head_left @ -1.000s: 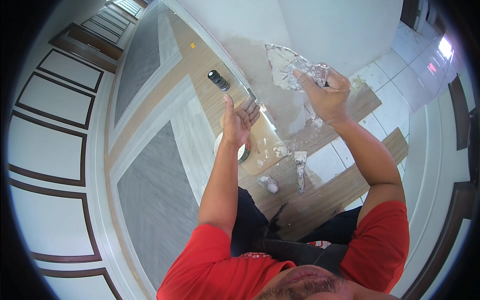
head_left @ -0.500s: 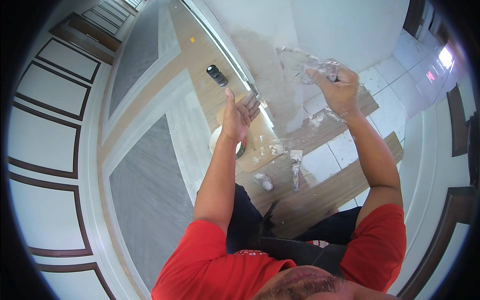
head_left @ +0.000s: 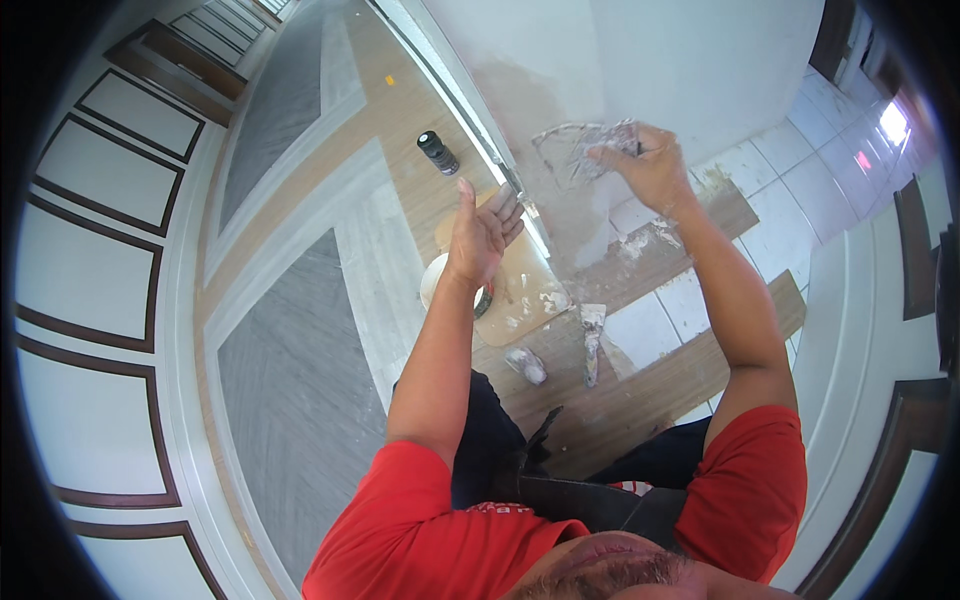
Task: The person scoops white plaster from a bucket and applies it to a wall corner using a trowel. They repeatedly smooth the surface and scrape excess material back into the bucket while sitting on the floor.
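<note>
My right hand (head_left: 655, 175) is closed round the handle of a wide, putty-smeared putty knife (head_left: 578, 150). The blade lies close to the low part of the white wall (head_left: 640, 60), where a damp-looking brownish patch shows; whether it touches, I cannot tell. My left hand (head_left: 482, 235) is open and empty, thumb up, its fingertips beside the metal strip (head_left: 535, 215) along the wall's edge. Under the left wrist stands a round white container (head_left: 430, 285), partly hidden. A tan board (head_left: 505, 325) spotted with white putty lies beside it.
A second, putty-caked knife (head_left: 592, 345) and a whitish smeared lump (head_left: 525, 365) lie on the floor before me. A dark bottle (head_left: 437, 152) stands beyond my left hand. Loose wood-look planks (head_left: 690, 365) cross the white tiles (head_left: 640, 330). Panelled walls (head_left: 95, 320) run along the left.
My right hand has moved left with the putty knife, and the blade now shows flatter toward the wall. My left hand is almost unmoved.
</note>
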Motion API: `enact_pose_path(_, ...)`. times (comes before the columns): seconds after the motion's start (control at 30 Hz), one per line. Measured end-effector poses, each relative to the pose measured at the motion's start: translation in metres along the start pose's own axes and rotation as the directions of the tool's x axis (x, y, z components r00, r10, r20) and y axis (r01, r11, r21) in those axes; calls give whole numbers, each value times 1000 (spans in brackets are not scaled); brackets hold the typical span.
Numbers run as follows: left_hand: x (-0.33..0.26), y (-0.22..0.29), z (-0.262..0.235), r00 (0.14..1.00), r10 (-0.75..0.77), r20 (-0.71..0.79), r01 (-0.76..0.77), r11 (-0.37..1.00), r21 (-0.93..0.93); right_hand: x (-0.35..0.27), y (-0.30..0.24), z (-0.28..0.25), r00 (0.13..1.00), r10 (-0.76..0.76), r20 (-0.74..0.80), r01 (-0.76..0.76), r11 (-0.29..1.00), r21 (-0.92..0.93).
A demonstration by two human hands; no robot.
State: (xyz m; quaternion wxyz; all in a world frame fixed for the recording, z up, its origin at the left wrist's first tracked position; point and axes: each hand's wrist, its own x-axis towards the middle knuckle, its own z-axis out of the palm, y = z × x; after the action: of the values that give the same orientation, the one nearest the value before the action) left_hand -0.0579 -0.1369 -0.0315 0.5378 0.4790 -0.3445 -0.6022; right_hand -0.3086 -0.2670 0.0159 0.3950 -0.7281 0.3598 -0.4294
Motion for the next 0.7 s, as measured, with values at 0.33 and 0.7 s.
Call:
enact_pose_path(0.33, -1, 3, 2, 1000, 5, -28, -6, 1000, -6, -10, -20, -53, 902, -390, 184, 418, 896, -151)
enact_pose_path(0.7, 6, -2, -3, 1000, 19, 5, -19, 1000, -25, -15, -18, -3, 651, -707, 276, 757, 574, -313)
